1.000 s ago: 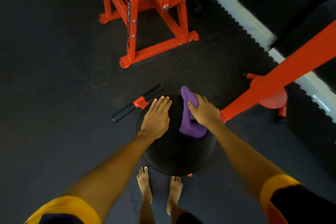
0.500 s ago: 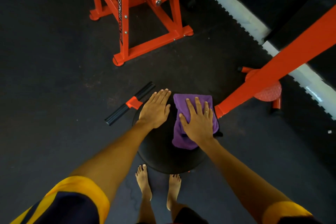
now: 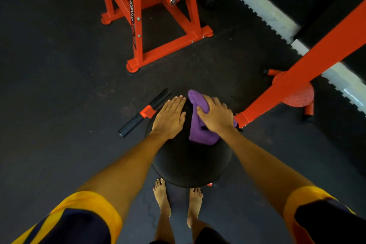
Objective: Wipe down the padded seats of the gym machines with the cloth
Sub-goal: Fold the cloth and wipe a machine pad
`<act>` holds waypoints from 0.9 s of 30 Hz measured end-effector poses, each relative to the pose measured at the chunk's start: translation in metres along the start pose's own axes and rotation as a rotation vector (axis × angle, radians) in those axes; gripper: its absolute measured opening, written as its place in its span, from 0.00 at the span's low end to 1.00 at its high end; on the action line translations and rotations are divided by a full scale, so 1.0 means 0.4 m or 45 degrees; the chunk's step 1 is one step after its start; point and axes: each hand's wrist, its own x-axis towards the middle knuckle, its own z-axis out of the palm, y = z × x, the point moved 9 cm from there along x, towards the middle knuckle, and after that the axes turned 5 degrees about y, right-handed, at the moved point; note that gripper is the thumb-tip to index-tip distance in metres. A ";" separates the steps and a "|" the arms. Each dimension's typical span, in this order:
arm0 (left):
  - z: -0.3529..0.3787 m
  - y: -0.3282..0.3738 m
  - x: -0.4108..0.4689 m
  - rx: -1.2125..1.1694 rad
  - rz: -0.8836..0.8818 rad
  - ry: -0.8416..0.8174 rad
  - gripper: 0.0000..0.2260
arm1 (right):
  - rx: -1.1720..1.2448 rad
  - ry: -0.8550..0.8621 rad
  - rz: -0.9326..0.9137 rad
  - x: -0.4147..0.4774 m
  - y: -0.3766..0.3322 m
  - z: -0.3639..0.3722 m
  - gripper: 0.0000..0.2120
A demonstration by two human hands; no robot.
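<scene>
Resting the left hand (image 3: pixel 170 117) flat, fingers straight, on the far left of the round black seat (image 3: pixel 190 164). Gripping the bunched purple cloth (image 3: pixel 200 134) with the right hand (image 3: pixel 215 117), on the seat's far right, just beside the orange beam (image 3: pixel 297 74).

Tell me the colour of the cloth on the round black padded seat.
Purple. The bunched cloth under the right hand shows best in the head view.

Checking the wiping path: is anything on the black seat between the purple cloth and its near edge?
Nothing visible does. The seat is bare from the cloth, gripped by the right hand, to that edge; the left hand rests flat alongside.
</scene>
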 end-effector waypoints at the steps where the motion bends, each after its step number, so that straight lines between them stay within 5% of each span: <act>1: -0.002 -0.002 -0.007 0.007 -0.017 0.012 0.25 | 0.069 -0.046 0.096 0.027 0.006 -0.014 0.25; 4: -0.009 -0.011 -0.022 -0.015 -0.086 0.028 0.25 | 0.183 -0.155 0.279 0.074 -0.004 -0.019 0.26; 10: -0.017 -0.026 -0.060 -0.011 -0.260 0.099 0.25 | 0.047 0.333 0.239 -0.096 0.036 -0.025 0.28; 15: -0.024 -0.034 -0.098 -0.010 -0.398 0.180 0.25 | 0.101 0.327 0.333 -0.177 0.120 -0.012 0.33; 22: -0.051 -0.041 -0.161 0.035 -0.675 0.209 0.24 | 0.164 -0.011 0.074 0.057 -0.020 -0.029 0.23; 27: -0.075 -0.038 -0.124 0.044 -0.416 0.218 0.19 | -0.157 0.125 -0.325 -0.065 -0.052 0.041 0.32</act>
